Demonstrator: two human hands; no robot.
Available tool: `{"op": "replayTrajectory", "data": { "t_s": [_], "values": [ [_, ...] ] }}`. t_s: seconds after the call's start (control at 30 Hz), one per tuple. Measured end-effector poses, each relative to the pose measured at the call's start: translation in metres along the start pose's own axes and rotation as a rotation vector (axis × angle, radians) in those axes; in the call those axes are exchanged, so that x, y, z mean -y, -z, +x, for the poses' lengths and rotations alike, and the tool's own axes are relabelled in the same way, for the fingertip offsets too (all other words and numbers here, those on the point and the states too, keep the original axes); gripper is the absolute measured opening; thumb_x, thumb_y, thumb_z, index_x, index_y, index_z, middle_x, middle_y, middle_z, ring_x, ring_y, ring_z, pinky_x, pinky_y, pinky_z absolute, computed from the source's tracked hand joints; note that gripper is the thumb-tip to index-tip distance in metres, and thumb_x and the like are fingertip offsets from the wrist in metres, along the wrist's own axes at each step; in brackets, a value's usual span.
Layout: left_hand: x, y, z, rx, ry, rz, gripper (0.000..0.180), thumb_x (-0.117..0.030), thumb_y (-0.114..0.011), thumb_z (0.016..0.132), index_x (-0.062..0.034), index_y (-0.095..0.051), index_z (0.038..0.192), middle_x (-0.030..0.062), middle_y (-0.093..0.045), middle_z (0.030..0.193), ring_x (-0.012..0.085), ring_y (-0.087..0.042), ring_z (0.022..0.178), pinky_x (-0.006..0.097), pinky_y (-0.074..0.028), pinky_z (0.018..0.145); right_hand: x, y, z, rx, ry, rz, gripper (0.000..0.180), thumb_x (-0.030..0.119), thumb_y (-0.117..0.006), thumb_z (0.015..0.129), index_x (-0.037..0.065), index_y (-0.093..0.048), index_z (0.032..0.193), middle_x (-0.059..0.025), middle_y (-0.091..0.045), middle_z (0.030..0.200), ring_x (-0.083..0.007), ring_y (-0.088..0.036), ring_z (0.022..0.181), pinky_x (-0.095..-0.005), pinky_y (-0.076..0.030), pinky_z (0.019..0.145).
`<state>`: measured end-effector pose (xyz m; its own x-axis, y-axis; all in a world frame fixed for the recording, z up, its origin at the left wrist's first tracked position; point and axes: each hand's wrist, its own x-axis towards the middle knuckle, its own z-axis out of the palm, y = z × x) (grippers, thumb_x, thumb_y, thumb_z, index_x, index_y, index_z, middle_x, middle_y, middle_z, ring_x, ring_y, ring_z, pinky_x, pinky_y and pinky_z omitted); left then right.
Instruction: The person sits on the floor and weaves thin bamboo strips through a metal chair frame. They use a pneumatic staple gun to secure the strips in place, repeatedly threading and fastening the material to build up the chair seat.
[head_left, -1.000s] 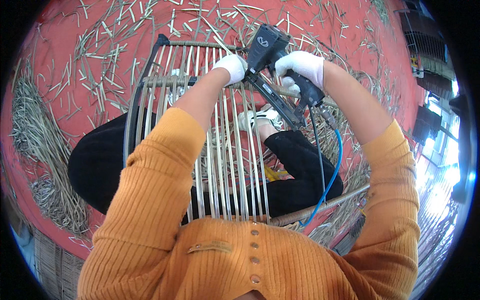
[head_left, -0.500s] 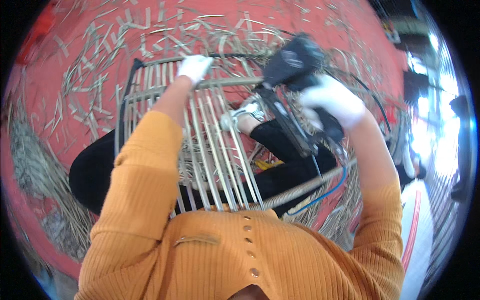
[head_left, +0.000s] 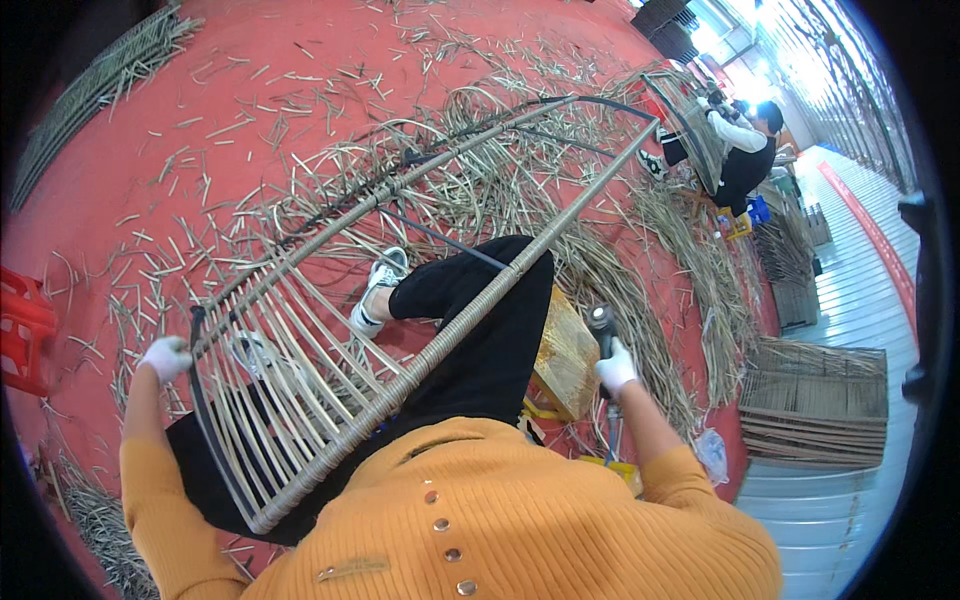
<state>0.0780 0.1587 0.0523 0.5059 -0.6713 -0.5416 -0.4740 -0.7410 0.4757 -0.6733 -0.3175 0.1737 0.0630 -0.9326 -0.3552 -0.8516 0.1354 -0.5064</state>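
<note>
A long frame lies slantwise across my lap. Its dark bars are partly wrapped in tan wicker strips, and pale strips span its near left end. My left hand, in a white glove, is closed at the frame's left corner, by the dark end bar. To the right of my knee, my gloved right hand grips a black staple gun by its handle, apart from the frame. A hose trails below it.
Loose strips litter the red floor. A yellowish box stands beside my right leg. A red plastic crate is at far left. Another person sits at back right with a similar frame. Stacked wicker panels lie at right.
The frame has swung round to a slant, its far end now toward the back right. My left hand moved to its left corner. My right hand lowered the staple gun away to the right.
</note>
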Motion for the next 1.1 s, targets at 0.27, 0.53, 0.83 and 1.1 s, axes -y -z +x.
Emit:
{"op": "replayTrajectory", "data": {
  "t_s": [0.27,0.53,0.83,1.1],
  "values": [
    [-0.097,-0.007,-0.107,0.141,-0.022,0.626,0.085,-0.015,-0.070,0.078,-0.0096,-0.035,0.155,0.0218,-0.043,0.153,0.0394,-0.058,0.126,0.044,-0.050,0.104,0.041,-0.087,-0.029,-0.616,0.617,-0.239,0.048,0.016,-0.072,0.081,0.008,-0.065,0.127,-0.0198,-0.066,0.111,-0.0378,-0.063,0.105,-0.0464,-0.049,0.096],
    [-0.084,-0.032,-0.108,0.042,-0.002,0.618,0.072,-0.008,-0.059,0.082,-0.0110,-0.040,0.152,0.0154,-0.041,0.157,0.0380,-0.060,0.125,0.044,-0.050,0.104,0.245,-0.084,-0.029,0.340,-0.026,1.071,0.021,0.030,-0.059,0.100,0.010,-0.058,0.107,-0.0124,-0.068,0.092,-0.0161,-0.057,0.054,-0.0282,-0.042,0.042],
    [0.008,0.029,-0.028,-0.450,-0.105,0.135,0.022,-0.025,-0.054,0.099,-0.0072,-0.059,0.112,0.0099,-0.060,0.111,0.0238,-0.060,0.102,0.039,-0.049,0.089,0.433,-0.068,0.018,0.748,0.502,1.090,0.032,0.033,-0.060,0.099,0.009,-0.058,0.119,-0.0119,-0.069,0.094,-0.0230,-0.068,0.072,-0.0321,-0.050,0.057],
    [-0.103,0.159,-0.018,-0.997,-0.238,-0.672,0.035,-0.033,-0.074,0.094,-0.0155,-0.054,0.071,-0.0058,-0.049,0.062,0.0068,-0.049,0.056,0.029,-0.037,0.051,0.376,-0.262,0.102,0.205,0.055,1.088,0.013,0.024,-0.060,0.097,0.011,-0.061,0.098,-0.0054,-0.063,0.081,-0.0180,-0.060,0.062,-0.0343,-0.047,0.054]
  ]
}}
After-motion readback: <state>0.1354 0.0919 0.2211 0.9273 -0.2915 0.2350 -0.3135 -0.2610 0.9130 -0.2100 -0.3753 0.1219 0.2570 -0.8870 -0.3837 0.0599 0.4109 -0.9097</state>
